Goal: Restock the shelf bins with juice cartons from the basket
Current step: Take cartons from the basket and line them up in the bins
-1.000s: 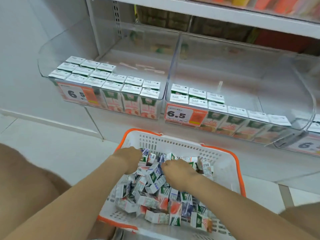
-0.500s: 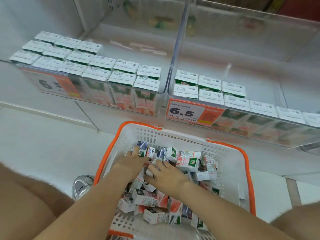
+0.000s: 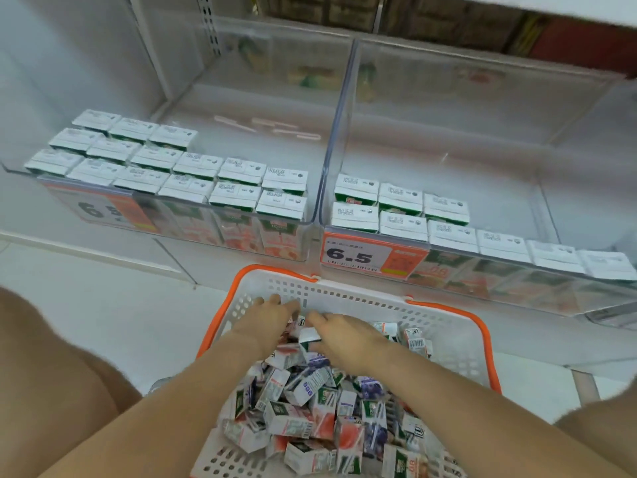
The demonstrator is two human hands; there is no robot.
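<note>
Both hands are down in the basket (image 3: 344, 294), at its far end, on top of the loose juice cartons (image 3: 300, 412), which lie heaped in all directions. My left hand (image 3: 267, 322) has its fingers stretched forward, almost to the far wall of the basket. They look released, and I see nothing held in them. My right hand (image 3: 348, 334) points its fingers to the left, toward the other hand. A white-and-green carton (image 3: 310, 336) sits just at its thumb side, between the two hands. I cannot tell whether the fingers pinch this carton or only touch it.

I judge that this carton is the one to take, and the right hand is the nearer. It lies tipped in the heap with a white face turned up. Its long axis seems to run from far-left to near-right, under the right palm, but part of it is hidden and I am not sure.

The bins are beyond the basket and higher. The left bin (image 3: 258, 108) is ahead and to the left; the right bin (image 3: 465, 160) is ahead and to the right, behind its price tag (image 3: 358, 257). In both, the shelved cartons (image 3: 238, 194) stand upright in rows at the front, with bare floor behind. So the carton must be turned until its long axis is vertical before it goes behind a row.
</note>
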